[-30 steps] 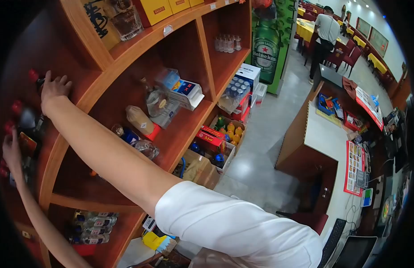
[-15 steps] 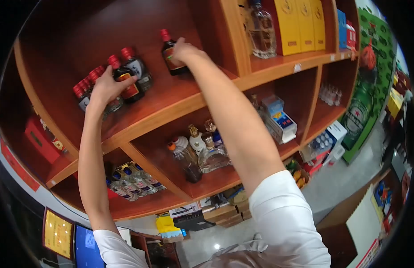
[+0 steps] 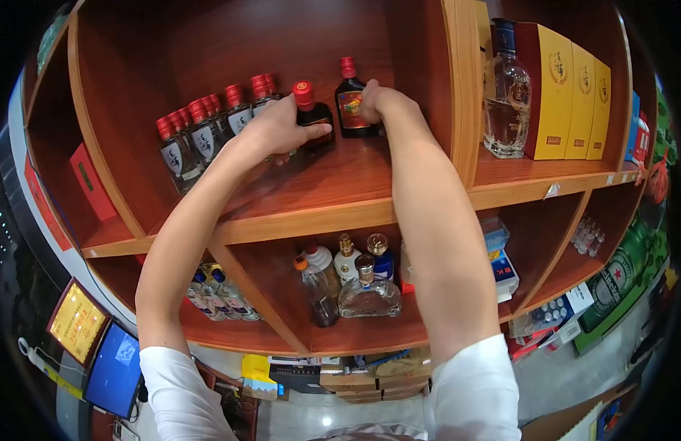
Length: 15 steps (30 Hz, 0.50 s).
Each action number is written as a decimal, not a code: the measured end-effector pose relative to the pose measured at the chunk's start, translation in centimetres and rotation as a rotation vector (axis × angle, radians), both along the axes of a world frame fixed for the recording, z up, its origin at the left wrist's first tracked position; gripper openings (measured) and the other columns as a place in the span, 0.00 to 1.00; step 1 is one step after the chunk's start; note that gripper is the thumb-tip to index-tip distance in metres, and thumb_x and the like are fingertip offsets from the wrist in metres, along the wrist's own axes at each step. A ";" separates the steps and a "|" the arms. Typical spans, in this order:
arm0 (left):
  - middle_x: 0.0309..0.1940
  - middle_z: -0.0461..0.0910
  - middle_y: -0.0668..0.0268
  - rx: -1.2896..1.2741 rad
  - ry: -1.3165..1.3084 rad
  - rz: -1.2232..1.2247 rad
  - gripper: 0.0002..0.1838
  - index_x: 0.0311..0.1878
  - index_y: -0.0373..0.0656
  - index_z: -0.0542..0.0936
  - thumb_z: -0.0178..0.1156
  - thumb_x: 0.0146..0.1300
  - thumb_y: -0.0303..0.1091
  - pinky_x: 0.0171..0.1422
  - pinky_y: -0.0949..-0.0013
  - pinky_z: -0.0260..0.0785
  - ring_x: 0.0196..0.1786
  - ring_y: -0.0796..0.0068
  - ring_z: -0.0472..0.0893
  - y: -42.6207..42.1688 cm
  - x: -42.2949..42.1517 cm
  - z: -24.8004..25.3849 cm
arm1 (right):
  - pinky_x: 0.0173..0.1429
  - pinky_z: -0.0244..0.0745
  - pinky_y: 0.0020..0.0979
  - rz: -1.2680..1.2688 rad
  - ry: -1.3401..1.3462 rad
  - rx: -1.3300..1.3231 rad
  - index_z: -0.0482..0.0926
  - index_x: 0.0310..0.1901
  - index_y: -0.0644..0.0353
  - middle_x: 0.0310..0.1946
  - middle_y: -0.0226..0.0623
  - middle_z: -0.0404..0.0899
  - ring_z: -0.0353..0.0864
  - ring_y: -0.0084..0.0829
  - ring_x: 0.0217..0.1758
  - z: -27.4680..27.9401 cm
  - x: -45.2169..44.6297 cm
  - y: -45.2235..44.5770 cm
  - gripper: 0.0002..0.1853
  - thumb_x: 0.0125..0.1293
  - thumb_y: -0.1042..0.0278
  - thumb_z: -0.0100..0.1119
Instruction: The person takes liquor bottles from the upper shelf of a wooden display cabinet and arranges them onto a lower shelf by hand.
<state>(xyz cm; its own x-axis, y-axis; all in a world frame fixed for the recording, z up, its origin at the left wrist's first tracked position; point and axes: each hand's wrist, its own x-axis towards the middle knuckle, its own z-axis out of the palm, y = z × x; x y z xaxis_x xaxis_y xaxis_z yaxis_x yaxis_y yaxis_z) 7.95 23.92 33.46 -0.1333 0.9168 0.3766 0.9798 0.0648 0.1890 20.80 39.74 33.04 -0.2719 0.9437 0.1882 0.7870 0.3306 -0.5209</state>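
On the upper wooden shelf, my left hand (image 3: 285, 128) is wrapped round a dark bottle with a red cap (image 3: 304, 95), which leans slightly. To its right stands another dark, red-capped bottle (image 3: 349, 99) with an orange-red label, upright. My right hand (image 3: 377, 101) has its fingers closed on that bottle's right side. The two dark bottles stand a small gap apart. Left of my left hand are several clear bottles with red caps and pale labels (image 3: 177, 156), set in rows and partly hidden by my left hand and forearm.
A wooden divider (image 3: 460, 95) rises right of my right hand, with a tall clear bottle (image 3: 507, 103) and yellow boxes (image 3: 554, 95) beyond. Below the shelf's front edge (image 3: 311, 224) stand a glass decanter (image 3: 370, 298) and other bottles. A screen (image 3: 112, 371) is at lower left.
The view has swung left to face the shelf squarely. My left hand, with its dark bottle, has come closer to the other dark bottle and my right hand.
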 end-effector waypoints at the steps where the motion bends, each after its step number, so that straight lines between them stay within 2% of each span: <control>1: 0.26 0.83 0.55 0.042 -0.007 -0.029 0.39 0.51 0.28 0.73 0.69 0.61 0.62 0.22 0.65 0.76 0.19 0.68 0.82 0.7 0.0 0.0 | 0.73 0.69 0.48 -0.008 0.005 0.011 0.50 0.78 0.60 0.69 0.54 0.72 0.74 0.50 0.71 0.0 -0.1 0.5 0.47 0.62 0.68 0.66; 3: 0.25 0.83 0.56 0.118 -0.029 -0.091 0.39 0.51 0.28 0.74 0.69 0.62 0.62 0.23 0.64 0.76 0.20 0.68 0.83 1.9 -0.7 -0.3 | 0.73 0.69 0.48 -0.029 -0.014 0.060 0.53 0.77 0.60 0.68 0.52 0.73 0.73 0.49 0.72 -0.4 -0.7 1.0 0.45 0.62 0.67 0.68; 4: 0.26 0.83 0.56 0.041 -0.052 -0.034 0.38 0.51 0.29 0.75 0.69 0.62 0.62 0.25 0.63 0.78 0.22 0.67 0.84 2.0 -0.2 0.3 | 0.73 0.68 0.50 -0.038 0.029 0.066 0.56 0.75 0.59 0.69 0.51 0.72 0.72 0.49 0.73 -0.4 -0.2 -0.2 0.42 0.62 0.67 0.68; 6: 0.29 0.85 0.54 0.140 0.062 -0.020 0.34 0.53 0.32 0.76 0.69 0.63 0.57 0.29 0.62 0.80 0.22 0.66 0.85 2.9 -0.6 0.0 | 0.73 0.69 0.48 -0.026 0.005 0.053 0.48 0.78 0.63 0.69 0.55 0.71 0.73 0.50 0.72 -0.3 -0.4 0.1 0.46 0.62 0.69 0.64; 7: 0.31 0.86 0.53 0.107 -0.008 0.021 0.30 0.55 0.35 0.77 0.69 0.65 0.53 0.30 0.63 0.82 0.22 0.65 0.86 3.0 -0.3 0.1 | 0.72 0.70 0.47 -0.019 -0.007 0.052 0.44 0.79 0.65 0.68 0.57 0.71 0.74 0.50 0.71 -0.1 -0.7 0.2 0.48 0.63 0.70 0.63; 10: 0.29 0.85 0.55 0.040 -0.082 0.010 0.38 0.48 0.28 0.75 0.70 0.60 0.62 0.28 0.62 0.80 0.22 0.64 0.86 4.1 -0.3 0.4 | 0.73 0.70 0.46 -0.030 0.061 0.043 0.48 0.78 0.64 0.68 0.54 0.73 0.74 0.50 0.71 0.0 -1.3 1.0 0.50 0.58 0.72 0.67; 13: 0.33 0.85 0.53 -0.009 -0.156 0.059 0.38 0.50 0.26 0.73 0.70 0.62 0.58 0.27 0.63 0.80 0.25 0.63 0.87 5.3 0.8 0.6 | 0.72 0.71 0.45 -0.051 0.174 0.065 0.52 0.76 0.62 0.67 0.52 0.73 0.74 0.49 0.71 -0.2 -1.5 0.9 0.50 0.54 0.72 0.70; 14: 0.25 0.85 0.58 0.011 -0.134 0.064 0.26 0.48 0.33 0.78 0.68 0.66 0.51 0.31 0.65 0.82 0.26 0.65 0.88 5.6 1.4 0.5 | 0.72 0.71 0.45 -0.069 0.210 0.076 0.53 0.76 0.61 0.67 0.52 0.74 0.74 0.49 0.71 -0.2 -1.4 0.8 0.50 0.53 0.72 0.70; 15: 0.26 0.85 0.56 0.006 -0.170 0.086 0.26 0.47 0.33 0.78 0.69 0.66 0.51 0.31 0.66 0.83 0.27 0.64 0.89 6.0 1.5 0.5 | 0.72 0.72 0.45 -0.059 0.225 0.090 0.54 0.76 0.61 0.67 0.51 0.74 0.74 0.49 0.71 -0.3 -1.3 0.5 0.49 0.53 0.72 0.71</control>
